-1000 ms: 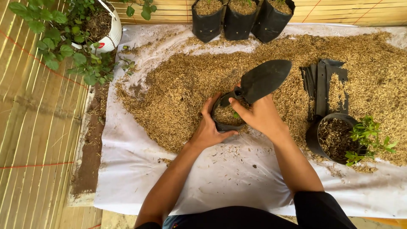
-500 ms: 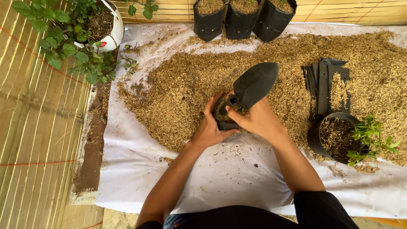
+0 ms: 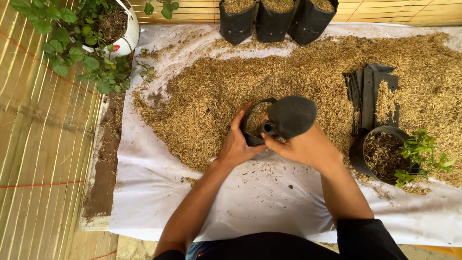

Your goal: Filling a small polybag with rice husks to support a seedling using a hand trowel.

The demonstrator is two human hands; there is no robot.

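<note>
Husk [image 3: 308,77] lies in a broad tan heap across the white sheet [image 3: 159,192] before us, and the small black grow bag [image 3: 254,126] sits at its near edge. Our left hand [image 3: 236,144] curls around the bag's near rim, fingers closed on the soft plastic to keep its mouth open. Our right hand [image 3: 308,147] is wrapped shut on the handle of a dark scoop [image 3: 291,115], held right over the bag's opening.

The bag wall looks limp, so if our left grip slackens the mouth could fold and the husk would spill onto the sheet. A tilted scoop could also miss the narrow opening. Whether the scoop carries anything now, we cannot quite tell from above.

Three filled black bags [image 3: 276,19] stand at the far edge, well apart. To our right, flat empty bags [image 3: 370,91] lie near a pot with a green seedling [image 3: 385,154], close to our right elbow's sweep. A white planter [image 3: 127,33] of leafy plants stands far left.
</note>
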